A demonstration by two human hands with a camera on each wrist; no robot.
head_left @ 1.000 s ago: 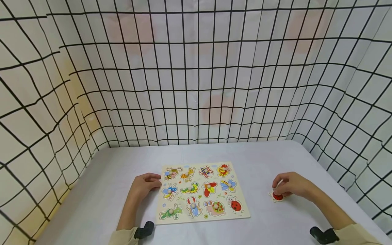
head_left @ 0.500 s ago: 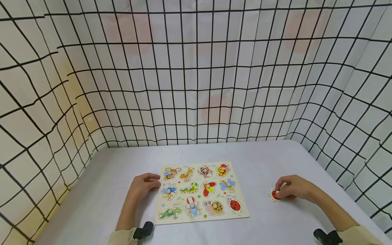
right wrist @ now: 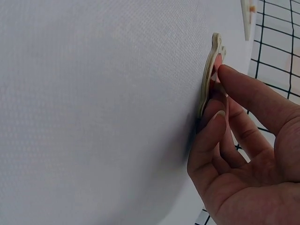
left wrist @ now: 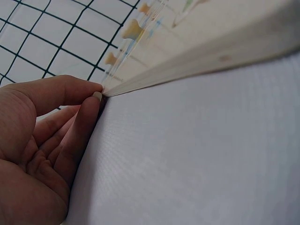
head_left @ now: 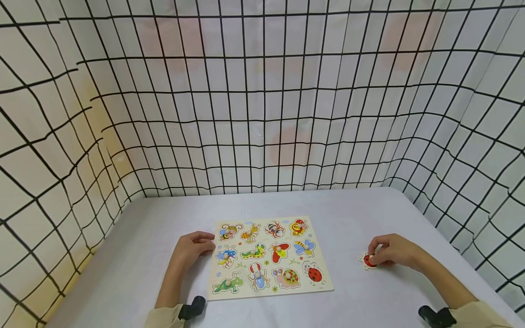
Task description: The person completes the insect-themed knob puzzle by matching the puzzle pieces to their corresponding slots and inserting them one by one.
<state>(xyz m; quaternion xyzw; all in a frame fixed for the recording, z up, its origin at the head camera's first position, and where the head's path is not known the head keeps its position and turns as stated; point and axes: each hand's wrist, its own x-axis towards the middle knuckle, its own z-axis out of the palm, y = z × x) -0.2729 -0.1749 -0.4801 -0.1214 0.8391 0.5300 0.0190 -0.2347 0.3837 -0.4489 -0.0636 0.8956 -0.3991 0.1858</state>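
A wooden knob puzzle board (head_left: 266, 295) with colourful insect shapes lies flat on the white table. My left hand (head_left: 192, 248) rests at the board's left edge, its index finger and thumb tips (left wrist: 97, 93) touching the edge in the left wrist view. Right of the board, my right hand (head_left: 395, 250) pinches a red ladybug puzzle piece (head_left: 368, 261) between thumb and fingers. The right wrist view shows this piece (right wrist: 209, 77) edge-on, close to the table surface; whether it touches cannot be told. Its knob is mostly hidden by the fingers.
Several insect pieces with knobs, such as a green grasshopper (head_left: 228, 284), sit in the board. A ladybug picture (head_left: 315, 275) shows at its lower right. Black grid netting over white cloth (head_left: 262, 114) stands around the table's back and sides.
Over the first half second my right hand shifts slightly and changes its hold on the ladybug piece, then stays nearly still. The left hand and board show almost no movement.
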